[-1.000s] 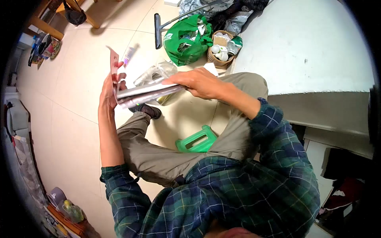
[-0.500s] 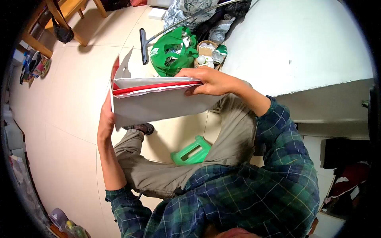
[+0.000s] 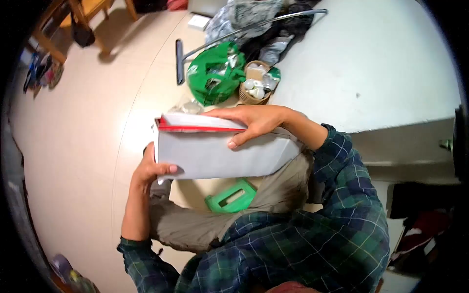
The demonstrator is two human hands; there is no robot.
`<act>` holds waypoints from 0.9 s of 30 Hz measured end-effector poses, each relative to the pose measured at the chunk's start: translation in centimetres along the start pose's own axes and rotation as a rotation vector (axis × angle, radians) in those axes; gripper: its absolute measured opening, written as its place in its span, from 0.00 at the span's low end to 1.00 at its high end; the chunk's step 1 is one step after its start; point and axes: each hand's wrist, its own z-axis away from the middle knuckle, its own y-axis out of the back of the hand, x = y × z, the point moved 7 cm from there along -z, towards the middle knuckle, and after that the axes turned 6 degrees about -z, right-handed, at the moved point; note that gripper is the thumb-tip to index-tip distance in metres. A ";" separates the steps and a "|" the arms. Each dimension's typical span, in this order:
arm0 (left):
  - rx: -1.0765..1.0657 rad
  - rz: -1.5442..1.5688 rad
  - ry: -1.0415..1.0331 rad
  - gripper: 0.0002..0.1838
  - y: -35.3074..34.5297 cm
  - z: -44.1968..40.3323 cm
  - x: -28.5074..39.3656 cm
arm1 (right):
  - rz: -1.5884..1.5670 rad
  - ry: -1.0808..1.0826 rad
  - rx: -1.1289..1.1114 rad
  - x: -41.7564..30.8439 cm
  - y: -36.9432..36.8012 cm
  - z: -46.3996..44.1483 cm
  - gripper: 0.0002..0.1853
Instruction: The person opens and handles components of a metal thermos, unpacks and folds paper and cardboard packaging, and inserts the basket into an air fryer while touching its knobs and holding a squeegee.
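Observation:
Between both hands is a white cardboard box with a narrow band of red along its upper edge. My left hand is closed on its left end, the thumb lying on the broad white side. My right hand grips the top edge right of centre, thumb on the near face and fingers over the far side. What the box holds, if anything, is hidden. It is held above the lap, over a green plastic stool on the floor.
Beyond the box are a green bag, a wicker basket of small items and a long-handled squeegee. A white surface fills the right side. A wooden bench stands at the back left.
The box has come down and closer to my body, its broad side turned more toward me. The raised flap at its left end is now down. My left thumb has come onto the near face.

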 end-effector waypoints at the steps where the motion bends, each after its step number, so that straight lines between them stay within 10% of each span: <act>1: -0.017 -0.014 -0.001 0.52 0.7 -0.1 -1.0 | 0.012 -0.055 0.048 1.4 0.1 -0.3 0.46; 7: 0.317 -0.133 -0.100 0.36 5.0 -1.6 0.6 | -0.016 -0.060 0.371 5.5 7.0 -1.9 0.38; 10: 0.586 -0.814 0.108 0.35 12.6 -2.2 -2.9 | -0.243 -0.021 0.759 7.7 13.0 -0.7 0.33; 12: 0.352 -1.228 0.360 0.33 9.8 -3.3 -4.5 | -0.302 0.086 0.979 10.0 16.8 1.7 0.33; 16: 0.089 -1.581 0.196 0.30 1.3 -6.3 -4.2 | -0.201 0.027 1.038 8.6 17.2 2.0 0.32; 20: 0.153 -1.627 0.335 0.21 1.2 -12.2 -11.2 | -0.292 0.131 1.054 2.8 16.8 1.1 0.31; 22: 0.164 -1.838 0.029 0.17 0.5 -13.7 -16.0 | -0.454 0.227 0.924 3.0 17.2 1.5 0.31; 24: -0.060 -1.815 0.196 0.15 -0.3 -14.5 -16.1 | -0.552 0.161 0.843 3.6 16.7 2.3 0.34; 27: 0.048 -0.933 0.442 0.14 4.6 -13.7 -15.4 | -0.558 0.076 0.804 3.8 15.5 2.6 0.35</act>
